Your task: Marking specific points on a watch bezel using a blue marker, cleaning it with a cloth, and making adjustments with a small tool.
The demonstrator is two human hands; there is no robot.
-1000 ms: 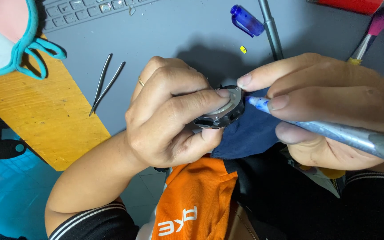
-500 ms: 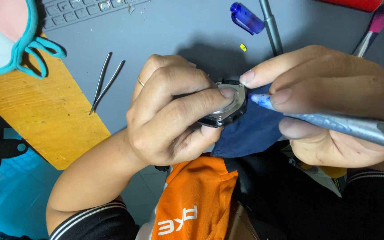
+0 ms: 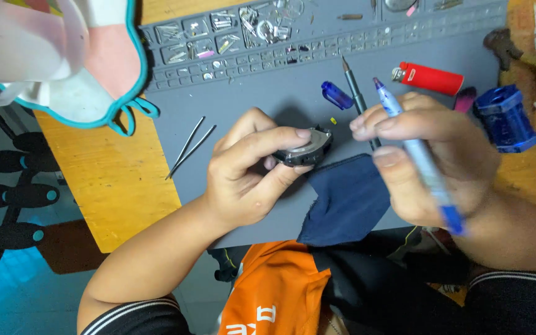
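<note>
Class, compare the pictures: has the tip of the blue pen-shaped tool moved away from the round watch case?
Yes. The blue pen-shaped tool in the right hand has lifted off the round watch case, its tip now up toward the red lighter.

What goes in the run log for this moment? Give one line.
left hand: grips watch case | right hand: holds blue pen-like tool, tip clear of case | under: dark blue cloth, grey mat

A work mat (image 3: 268,93) lay on the counter (image 3: 113,186). Tweezers (image 3: 188,149) lay left of the left hand (image 3: 249,174), which held a watch case (image 3: 305,149). A cloth (image 3: 348,201) lay between both hands; a lighter (image 3: 432,77) lay behind the right hand (image 3: 429,161).
</note>
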